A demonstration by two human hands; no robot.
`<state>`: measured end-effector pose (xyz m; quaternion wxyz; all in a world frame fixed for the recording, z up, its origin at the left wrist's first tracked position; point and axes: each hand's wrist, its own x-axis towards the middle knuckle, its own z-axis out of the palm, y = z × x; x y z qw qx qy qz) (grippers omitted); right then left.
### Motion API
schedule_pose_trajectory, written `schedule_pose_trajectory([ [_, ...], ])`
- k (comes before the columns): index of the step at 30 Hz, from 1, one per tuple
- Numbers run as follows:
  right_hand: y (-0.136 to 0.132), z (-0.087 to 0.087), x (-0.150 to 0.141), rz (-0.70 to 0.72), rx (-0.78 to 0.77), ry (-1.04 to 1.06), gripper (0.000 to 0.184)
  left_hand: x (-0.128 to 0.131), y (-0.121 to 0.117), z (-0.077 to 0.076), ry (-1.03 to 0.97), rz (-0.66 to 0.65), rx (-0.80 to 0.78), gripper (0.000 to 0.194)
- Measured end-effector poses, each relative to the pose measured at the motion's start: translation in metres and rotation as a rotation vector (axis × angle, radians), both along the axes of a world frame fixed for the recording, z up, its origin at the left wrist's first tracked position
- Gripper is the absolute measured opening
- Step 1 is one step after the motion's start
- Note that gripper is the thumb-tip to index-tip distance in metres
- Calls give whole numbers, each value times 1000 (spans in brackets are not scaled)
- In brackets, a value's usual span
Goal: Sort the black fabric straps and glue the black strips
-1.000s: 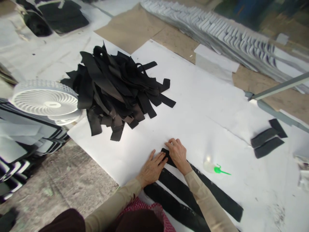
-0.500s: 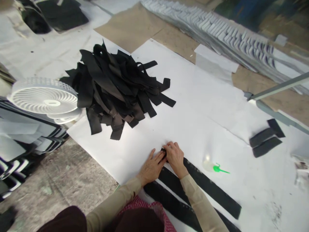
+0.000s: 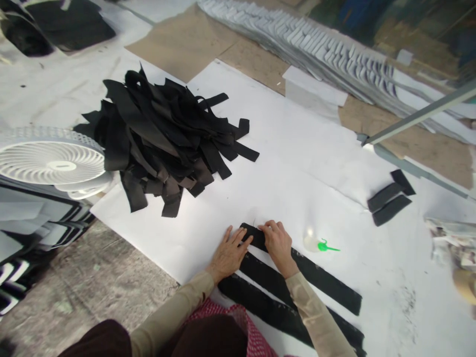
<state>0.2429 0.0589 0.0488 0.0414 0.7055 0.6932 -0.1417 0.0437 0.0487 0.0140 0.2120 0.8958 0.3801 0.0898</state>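
Observation:
Three black fabric strips lie roughly parallel on white paper in front of me. My left hand (image 3: 228, 254) rests with fingers spread, its fingertips on the left end of the farthest black strip (image 3: 327, 280). My right hand (image 3: 277, 244) bends over the same strip, thumb and fingertips pinched at its far edge. What the pinch holds, if anything, is too small to make out; a thin thread-like line shows just left of it. The middle strip (image 3: 266, 275) and the nearest strip (image 3: 260, 302) pass partly under my right forearm. Right of that hand is a small translucent bottle with a green tip (image 3: 323, 245).
A big heap of black strips (image 3: 167, 134) lies beyond my hands, beside a white fan (image 3: 55, 158) at the left. Short black pieces (image 3: 388, 201) lie at the right, near a grey metal bar (image 3: 416, 116). Long rows of grey-white pieces (image 3: 297, 44) stretch across the back.
The farthest strip's left end, bunched under my fingers before, now lies flat. My hands have moved apart, the right one shifting rightward along the strip. The whole view has shifted slightly.

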Motion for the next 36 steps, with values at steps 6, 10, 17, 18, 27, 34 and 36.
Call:
schedule_pose_trajectory([
  [6,4,7,-6,-41,23,-8,29,1,0,2,-24,5,12,44],
  [10,-13,2,-19,-68,9,26,28,1,-1,1,-24,4,18,44],
  [17,-48,30,34,-290,-10,-89,24,2,-3,1,-49,7,55,43],
  [18,-52,32,30,-296,17,-63,24,2,-2,3,-54,3,57,43],
  [27,-105,6,14,-525,226,215,29,-27,8,16,-5,83,83,33],
  [34,-128,27,34,-607,333,165,32,-4,0,15,-175,67,134,33],
  [36,-115,26,18,-565,302,114,27,21,-9,17,-198,-110,114,36],
])
